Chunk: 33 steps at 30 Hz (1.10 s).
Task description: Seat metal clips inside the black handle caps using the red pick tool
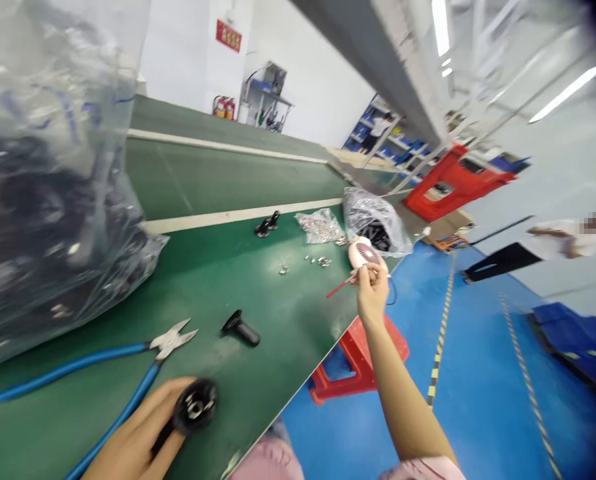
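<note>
Black flanged part [195, 407], one, grasped in left hand [141, 430] over green bench [288, 340]; its shaft mostly hidden. Another black part [243, 330] lies nearby; two dark pieces [263, 229] farther off. Right hand [371, 290] pinches one thin red rod [339, 288], upper end unclear.

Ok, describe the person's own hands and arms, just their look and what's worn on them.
Both the left hand and the right hand are ungloved, with no ring or watch to be seen. The right forearm is bare up to a pale pink sleeve at the bottom edge. The left sleeve cannot be made out.
</note>
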Each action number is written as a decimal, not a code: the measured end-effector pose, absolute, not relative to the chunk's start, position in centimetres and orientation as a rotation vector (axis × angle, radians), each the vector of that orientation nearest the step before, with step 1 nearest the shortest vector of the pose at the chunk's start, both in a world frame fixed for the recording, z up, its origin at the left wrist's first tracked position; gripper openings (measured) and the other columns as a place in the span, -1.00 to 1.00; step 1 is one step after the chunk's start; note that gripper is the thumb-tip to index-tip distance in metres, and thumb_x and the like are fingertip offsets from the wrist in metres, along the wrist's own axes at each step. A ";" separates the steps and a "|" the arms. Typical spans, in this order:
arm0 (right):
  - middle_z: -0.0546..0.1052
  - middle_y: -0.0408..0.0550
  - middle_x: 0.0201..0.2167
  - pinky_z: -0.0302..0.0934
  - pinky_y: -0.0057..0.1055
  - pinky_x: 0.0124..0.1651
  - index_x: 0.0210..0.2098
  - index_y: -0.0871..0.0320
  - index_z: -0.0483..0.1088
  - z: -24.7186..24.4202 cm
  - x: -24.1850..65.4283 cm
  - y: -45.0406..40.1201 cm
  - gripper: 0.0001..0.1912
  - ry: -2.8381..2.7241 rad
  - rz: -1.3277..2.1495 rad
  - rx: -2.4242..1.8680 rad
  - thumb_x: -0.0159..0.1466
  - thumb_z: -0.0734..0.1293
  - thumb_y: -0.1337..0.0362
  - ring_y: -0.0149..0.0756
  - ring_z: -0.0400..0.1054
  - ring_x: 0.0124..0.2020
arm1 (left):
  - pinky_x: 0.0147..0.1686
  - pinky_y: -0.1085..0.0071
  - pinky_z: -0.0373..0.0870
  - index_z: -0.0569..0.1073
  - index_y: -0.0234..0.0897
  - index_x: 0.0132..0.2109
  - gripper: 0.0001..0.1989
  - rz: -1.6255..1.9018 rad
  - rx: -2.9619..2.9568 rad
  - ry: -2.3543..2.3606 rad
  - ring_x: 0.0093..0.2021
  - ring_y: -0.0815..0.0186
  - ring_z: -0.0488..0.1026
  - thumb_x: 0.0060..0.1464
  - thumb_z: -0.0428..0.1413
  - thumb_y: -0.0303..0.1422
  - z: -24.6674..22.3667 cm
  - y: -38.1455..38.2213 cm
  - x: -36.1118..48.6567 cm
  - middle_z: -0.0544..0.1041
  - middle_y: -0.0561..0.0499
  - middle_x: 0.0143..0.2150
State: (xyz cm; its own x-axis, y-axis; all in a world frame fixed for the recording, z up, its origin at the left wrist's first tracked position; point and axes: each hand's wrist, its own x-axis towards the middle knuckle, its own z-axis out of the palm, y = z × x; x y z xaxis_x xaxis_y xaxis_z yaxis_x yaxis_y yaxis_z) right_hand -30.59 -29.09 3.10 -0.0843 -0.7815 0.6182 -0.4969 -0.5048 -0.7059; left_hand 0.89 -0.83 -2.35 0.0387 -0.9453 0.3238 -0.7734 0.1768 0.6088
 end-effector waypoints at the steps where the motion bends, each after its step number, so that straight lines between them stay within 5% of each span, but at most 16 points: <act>1: 0.44 -0.14 -0.46 0.24 -0.46 -0.48 -0.21 0.15 0.15 2.4 -29.8 -27.1 -0.72 1.346 -1.577 -1.901 0.30 0.15 0.05 -0.42 0.33 -0.56 | -0.13 0.43 0.52 0.25 -0.01 0.16 -0.57 -0.373 1.614 -1.795 -0.07 0.22 0.50 0.14 -0.01 -0.34 -1.8 -0.7 0.8 0.48 0.02 0.00; 5: 0.49 -0.10 -0.38 0.23 -0.46 -0.47 -0.23 0.10 0.11 -0.2 -26.8 -21.0 -0.76 1.220 -1.437 -1.817 0.26 0.23 0.10 -0.42 0.33 -0.54 | -0.02 0.49 0.39 0.30 -0.19 0.08 -0.70 -0.617 1.567 -1.797 -0.01 0.33 0.41 0.22 -0.10 -0.42 -0.7 -0.6 0.6 0.40 -0.07 0.04; 10: 0.49 -0.03 -0.33 0.21 -0.33 -0.14 -0.25 0.16 0.29 -1.5 -25.0 -19.8 -0.81 1.297 -1.326 -1.857 0.24 0.27 0.16 -0.32 0.36 -0.26 | 0.01 0.44 0.35 0.32 -0.21 0.02 -0.73 -0.720 1.550 -1.744 0.00 0.32 0.36 0.21 -0.11 -0.48 -0.3 -0.4 0.5 0.37 -0.05 0.04; 16: 0.31 -0.26 -0.60 0.06 -0.50 -0.55 -0.02 0.06 0.22 2.1 -23.1 -17.1 -0.73 1.042 -1.014 -1.828 0.29 0.24 0.22 -0.45 0.14 -0.61 | 0.00 0.43 0.34 0.30 -0.19 0.02 -0.71 -0.758 1.500 -1.748 -0.01 0.34 0.35 0.20 -0.11 -0.52 -0.4 -0.2 0.7 0.36 -0.02 0.02; 18: 0.28 -0.22 -0.57 0.09 -0.50 -0.52 -0.11 0.08 0.30 4.0 -22.6 -15.3 -0.81 0.883 -0.917 -1.779 0.28 0.26 0.24 -0.45 0.17 -0.57 | 0.00 0.44 0.33 0.29 -0.18 0.04 -0.69 -0.763 1.496 -1.749 0.00 0.34 0.34 0.19 -0.11 -0.54 -0.5 -0.2 0.8 0.35 -0.01 0.02; 22: 0.37 -0.09 -0.43 0.23 -0.40 -0.40 0.00 0.09 0.32 7.1 -21.7 -12.6 -0.59 0.483 -0.623 -1.700 0.18 0.37 0.16 -0.36 0.29 -0.42 | 0.01 0.44 0.31 0.29 -0.22 0.02 -0.72 -0.781 1.500 -1.746 0.01 0.34 0.33 0.21 -0.12 -0.53 -0.5 -0.3 0.7 0.34 -0.04 0.03; 26: 0.39 -0.12 -0.53 0.17 -0.42 -0.46 -0.13 0.12 0.38 7.4 -20.3 -11.2 -0.82 0.306 -0.729 -1.813 0.33 0.19 0.28 -0.41 0.26 -0.51 | 0.02 0.43 0.31 0.29 -0.22 0.03 -0.72 -0.812 1.479 -1.740 0.01 0.33 0.32 0.21 -0.12 -0.53 -0.5 -0.3 0.7 0.34 -0.05 0.03; 33: 0.37 -0.18 -0.52 0.20 -0.51 -0.45 -0.19 0.14 0.26 5.2 -17.6 -10.2 -0.83 0.367 -0.690 -2.028 0.35 0.07 0.41 -0.50 0.26 -0.53 | 0.00 0.39 0.34 0.30 -0.22 0.02 -0.71 -0.804 1.470 -1.731 0.00 0.30 0.34 0.19 -0.11 -0.53 -0.3 -0.3 0.7 0.35 -0.06 0.01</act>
State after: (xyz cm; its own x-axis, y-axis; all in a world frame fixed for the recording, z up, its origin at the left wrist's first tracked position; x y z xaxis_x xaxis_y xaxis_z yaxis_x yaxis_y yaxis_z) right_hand -17.64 -10.22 5.18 0.7976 -0.5081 0.3250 0.0148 -0.5222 -0.8527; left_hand 0.71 -0.28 -0.27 -0.0940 -0.9876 0.1255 -0.5411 0.1565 0.8263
